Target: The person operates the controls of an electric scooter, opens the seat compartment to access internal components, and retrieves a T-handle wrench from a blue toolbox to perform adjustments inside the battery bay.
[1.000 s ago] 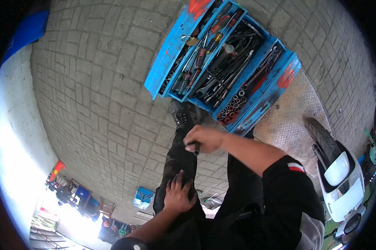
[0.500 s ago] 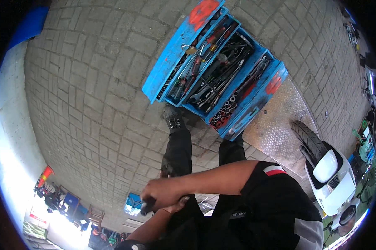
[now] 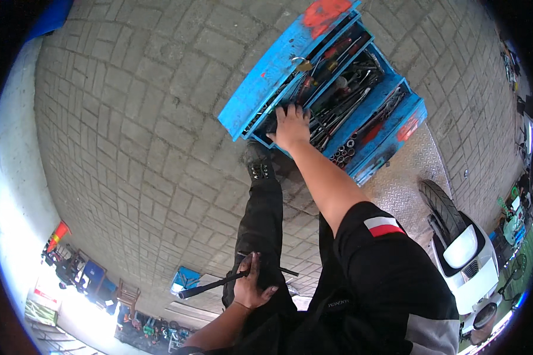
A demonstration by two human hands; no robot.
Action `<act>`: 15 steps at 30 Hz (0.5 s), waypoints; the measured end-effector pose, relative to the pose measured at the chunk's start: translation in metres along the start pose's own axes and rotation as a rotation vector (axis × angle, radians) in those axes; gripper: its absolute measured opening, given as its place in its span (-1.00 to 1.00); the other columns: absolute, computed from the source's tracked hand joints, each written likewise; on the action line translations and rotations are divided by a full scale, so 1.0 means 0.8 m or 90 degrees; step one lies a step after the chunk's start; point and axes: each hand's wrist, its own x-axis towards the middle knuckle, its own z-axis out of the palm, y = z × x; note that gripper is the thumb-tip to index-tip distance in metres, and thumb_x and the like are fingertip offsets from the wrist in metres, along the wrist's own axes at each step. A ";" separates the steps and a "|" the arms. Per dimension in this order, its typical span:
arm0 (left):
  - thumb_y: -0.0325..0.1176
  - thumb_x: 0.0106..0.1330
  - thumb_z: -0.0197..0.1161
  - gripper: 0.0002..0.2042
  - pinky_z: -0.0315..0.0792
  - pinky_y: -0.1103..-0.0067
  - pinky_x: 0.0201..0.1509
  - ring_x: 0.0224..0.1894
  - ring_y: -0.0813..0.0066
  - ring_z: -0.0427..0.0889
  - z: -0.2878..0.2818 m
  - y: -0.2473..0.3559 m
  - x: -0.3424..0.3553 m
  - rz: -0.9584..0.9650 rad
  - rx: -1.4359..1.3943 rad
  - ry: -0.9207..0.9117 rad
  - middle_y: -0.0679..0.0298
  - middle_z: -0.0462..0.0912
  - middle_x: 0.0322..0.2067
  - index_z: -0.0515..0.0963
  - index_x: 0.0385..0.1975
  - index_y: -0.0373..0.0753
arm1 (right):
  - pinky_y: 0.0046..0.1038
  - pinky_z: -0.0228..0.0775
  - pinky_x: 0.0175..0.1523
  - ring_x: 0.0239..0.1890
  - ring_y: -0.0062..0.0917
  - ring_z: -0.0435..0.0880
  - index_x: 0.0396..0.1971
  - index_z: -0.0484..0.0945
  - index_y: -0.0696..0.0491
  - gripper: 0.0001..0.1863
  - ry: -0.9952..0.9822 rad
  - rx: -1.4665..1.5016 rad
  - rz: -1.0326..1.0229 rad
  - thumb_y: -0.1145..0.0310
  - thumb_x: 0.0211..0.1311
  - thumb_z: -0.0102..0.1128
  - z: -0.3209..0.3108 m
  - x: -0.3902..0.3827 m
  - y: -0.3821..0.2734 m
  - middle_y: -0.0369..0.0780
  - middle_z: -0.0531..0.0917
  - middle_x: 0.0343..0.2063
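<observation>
My left hand (image 3: 251, 289) is low in the view, in front of my dark trouser leg, and holds a black T-handle wrench (image 3: 213, 286). The wrench's long shaft points left, and part of its crossbar sticks out beyond my fingers. My right hand (image 3: 291, 129) reaches forward over the near end of a blue metal toolbox (image 3: 266, 65), fingers spread over a tray; whether the fingertips touch tools beneath is hidden. Screwdrivers (image 3: 331, 53) fill that tray, wrenches (image 3: 343, 112) crowd the middle one, and chrome sockets (image 3: 344, 152) stand in the right one.
A brass padlock (image 3: 303, 64) hangs on the toolbox lid. Grey paving (image 3: 142, 118) surrounds it, with a metal tread plate (image 3: 405, 168) to the right. Beside that plate stands a white scooter (image 3: 470, 260) with a black tyre. A small blue box (image 3: 185, 280) lies at lower left.
My hands have come apart. The right one moved forward into the toolbox, while the left keeps the T-handle wrench, now plainly visible. The toolbox appears shifted slightly right in view.
</observation>
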 end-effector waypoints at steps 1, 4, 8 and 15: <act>0.34 0.02 0.25 0.15 0.14 0.19 0.39 0.32 -0.14 0.25 -0.002 -0.001 0.000 -0.001 -0.015 0.006 -0.14 0.28 0.28 -0.08 0.43 -0.40 | 0.07 -0.10 0.43 0.38 -0.11 0.15 0.31 0.20 0.00 -0.10 -0.017 -0.006 0.016 -0.09 0.03 0.36 0.006 0.008 -0.004 -0.05 0.24 0.27; 0.39 0.03 0.20 0.17 0.13 0.18 0.39 0.32 -0.14 0.25 -0.005 -0.001 -0.001 0.008 -0.043 0.021 -0.13 0.30 0.28 -0.09 0.43 -0.43 | 0.11 -0.25 0.48 0.45 -0.12 0.00 0.39 0.09 -0.01 0.02 -0.017 0.008 0.060 -0.13 -0.01 0.38 0.026 0.006 -0.014 -0.04 0.15 0.34; 0.41 0.03 0.19 0.18 0.09 0.13 0.40 0.31 -0.14 0.25 -0.007 0.005 0.000 0.025 -0.024 0.025 -0.12 0.31 0.28 -0.10 0.42 -0.45 | 0.16 -0.37 0.48 0.51 -0.10 -0.17 0.41 0.05 0.01 0.05 -0.018 0.030 0.117 -0.08 -0.01 0.41 0.043 0.011 -0.022 -0.03 0.05 0.41; 0.38 -0.03 0.24 0.22 0.14 0.09 0.34 0.24 -0.29 0.26 0.001 0.006 -0.005 0.014 0.052 -0.001 -0.24 0.27 0.25 -0.16 0.44 -0.42 | 0.21 -0.41 0.47 0.51 -0.12 -0.12 0.43 -0.01 0.06 0.11 -0.027 0.057 0.094 -0.04 -0.06 0.42 0.030 0.010 -0.017 0.01 0.10 0.39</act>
